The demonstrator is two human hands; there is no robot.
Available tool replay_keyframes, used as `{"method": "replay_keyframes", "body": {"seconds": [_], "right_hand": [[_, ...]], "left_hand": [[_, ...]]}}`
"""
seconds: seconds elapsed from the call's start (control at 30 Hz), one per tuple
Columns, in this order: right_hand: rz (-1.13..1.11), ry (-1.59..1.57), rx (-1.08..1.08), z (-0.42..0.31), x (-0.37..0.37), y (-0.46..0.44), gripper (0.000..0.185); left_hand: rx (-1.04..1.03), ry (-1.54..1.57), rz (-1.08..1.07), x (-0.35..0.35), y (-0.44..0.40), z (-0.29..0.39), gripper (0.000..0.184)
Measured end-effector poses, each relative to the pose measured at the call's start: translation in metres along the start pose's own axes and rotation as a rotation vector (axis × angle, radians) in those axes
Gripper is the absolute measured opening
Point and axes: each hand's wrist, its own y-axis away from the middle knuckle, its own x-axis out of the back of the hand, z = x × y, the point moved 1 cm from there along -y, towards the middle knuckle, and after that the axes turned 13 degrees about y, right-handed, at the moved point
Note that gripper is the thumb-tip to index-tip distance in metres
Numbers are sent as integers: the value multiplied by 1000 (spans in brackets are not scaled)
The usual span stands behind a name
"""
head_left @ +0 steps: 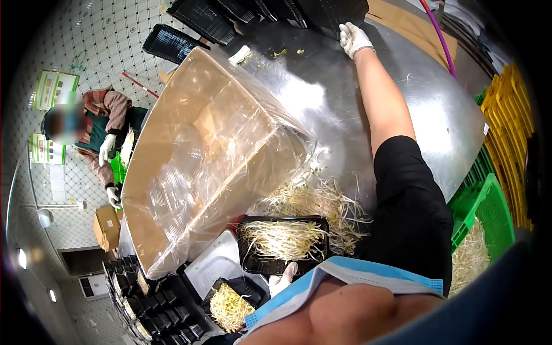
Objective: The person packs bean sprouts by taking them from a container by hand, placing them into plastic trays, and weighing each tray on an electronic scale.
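Observation:
My left hand (283,278), in a white glove, grips the near rim of a black plastic tray (248,261), its thumb on the edge. Bean sprouts (282,238) lie heaped in that tray. My right arm is stretched far across the metal table. At its end my right hand (355,40), also gloved, has its fingers curled at the edge of a stack of black trays (330,14); how many it grips I cannot make out. Loose bean sprouts (339,213) are piled on the table beside the filled tray.
A large cardboard box (172,109) lined with clear plastic stands left of centre. A smaller sprout tray (230,307) sits near a pale scale-like plate (213,261). Packed trays (158,305) are stacked lower left. Green crates (489,201) stand right. A co-worker (103,123) works across.

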Motion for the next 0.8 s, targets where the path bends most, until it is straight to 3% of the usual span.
{"method": "replay_keyframes", "body": {"seconds": [0.27, 0.43, 0.67, 0.7, 0.8], "right_hand": [[-52, -68, -61, 11, 21, 11, 21], [-50, -51, -216, 0, 38, 59, 48], [-49, -21, -313, -17, 92, 130, 41], [-41, 15, -343, -20, 101, 139, 42], [-2, 167, -412, -42, 125, 173, 42]], "left_hand": [[8, -24, -20, 2, -3, 0, 30], [3, -33, -75, 7, -5, -5, 29], [0, -137, -108, 12, -9, -11, 24], [32, -161, -12, -23, 13, 9, 23], [6, -94, -81, -44, 29, 14, 28]]}}
